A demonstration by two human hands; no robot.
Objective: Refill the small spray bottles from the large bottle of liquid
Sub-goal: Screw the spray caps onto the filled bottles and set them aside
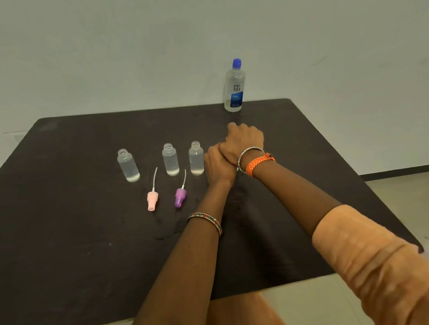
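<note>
The large clear bottle (235,89) with a blue cap stands upright at the table's far edge. Three small clear bottles (128,165) (170,160) (196,158) stand open in a row, each holding some liquid. A pink spray cap (152,199) and a purple spray cap (180,196) lie in front of them, tubes pointing away. Just right of the third bottle, my left hand (219,165) is curled low near the table. My right hand (245,138) is curled on top of it. Whatever they grip between them is hidden.
The dark table (72,224) ends close behind the large bottle, with a pale wall beyond. A wet smear (167,225) shows on the tabletop near my left forearm. Bangles and an orange band ring my wrists. Pale floor lies to the right.
</note>
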